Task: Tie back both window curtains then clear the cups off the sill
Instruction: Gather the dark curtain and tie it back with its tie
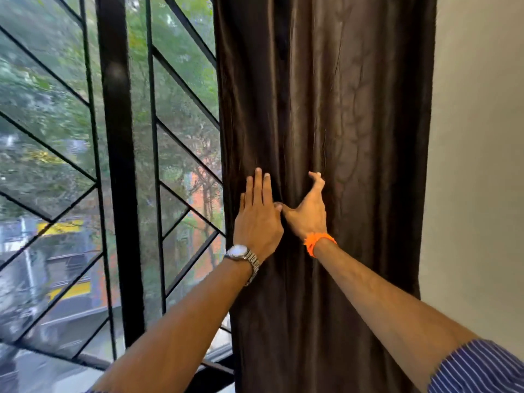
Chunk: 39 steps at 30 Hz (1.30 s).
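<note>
Grip: left hand [258, 214] flat, fingers apart, on dark brown satin curtain [326, 109]; right hand [307, 214] open, unclamped.
Why: pressing folds together, likely for tying.

Home rm: curtain [326, 137], grilled window [119, 165].

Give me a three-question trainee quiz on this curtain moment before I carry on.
1. True or false: a tie-back already wraps the brown curtain.
2. Which wrist carries the wristwatch? A) left B) right
3. Fill in: the orange band sits on the ___ wrist.

Key:
1. False; no tie-back is visible, and the curtain hangs loose beside the window grille.
2. A; the left hand lies flat, fingers straight, on the fabric.
3. Right; the right hand reaches into a fold with its fingers curled.
</note>
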Tool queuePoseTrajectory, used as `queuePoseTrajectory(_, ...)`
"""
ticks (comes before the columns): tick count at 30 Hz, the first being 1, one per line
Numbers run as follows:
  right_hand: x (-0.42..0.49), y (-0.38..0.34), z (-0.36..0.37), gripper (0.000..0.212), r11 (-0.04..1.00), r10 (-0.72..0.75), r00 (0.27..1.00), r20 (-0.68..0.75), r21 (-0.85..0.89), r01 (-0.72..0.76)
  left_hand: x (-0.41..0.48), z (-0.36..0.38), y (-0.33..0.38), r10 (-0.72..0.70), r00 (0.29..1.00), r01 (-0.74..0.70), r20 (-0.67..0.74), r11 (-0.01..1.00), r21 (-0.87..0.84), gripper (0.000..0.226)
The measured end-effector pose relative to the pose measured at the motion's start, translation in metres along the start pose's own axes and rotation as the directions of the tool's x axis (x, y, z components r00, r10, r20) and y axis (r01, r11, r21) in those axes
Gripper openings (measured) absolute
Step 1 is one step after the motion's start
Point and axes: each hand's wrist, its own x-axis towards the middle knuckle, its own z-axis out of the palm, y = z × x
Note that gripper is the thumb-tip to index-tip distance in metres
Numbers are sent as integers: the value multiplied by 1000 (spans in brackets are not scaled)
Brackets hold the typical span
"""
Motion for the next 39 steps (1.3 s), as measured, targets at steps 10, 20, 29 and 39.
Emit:
queuePoseTrajectory(10, -7, 8, 11, 95, 984, 117, 993, 3, 138, -116, 14, 0, 3, -163, 987, 162, -15, 985, -55, 70)
queuePoseTrajectory(20, -9, -9, 24, 122, 980, 184, 983, 25, 73, -185, 36, -24, 10, -398, 892, 338, -215, 902, -269, 99)
queuePoseTrajectory(29, 3, -18, 32, 96, 976, 125, 992, -8, 181, -122, 43, -38, 3, -496, 848, 401, -188, 831, -387, 99)
queuePoseTrajectory(39, -7, -27, 16, 43, 969, 80, 994, -73, 238, -61, 53, -32, 19, -437, 899, 407, -11, 846, -345, 85)
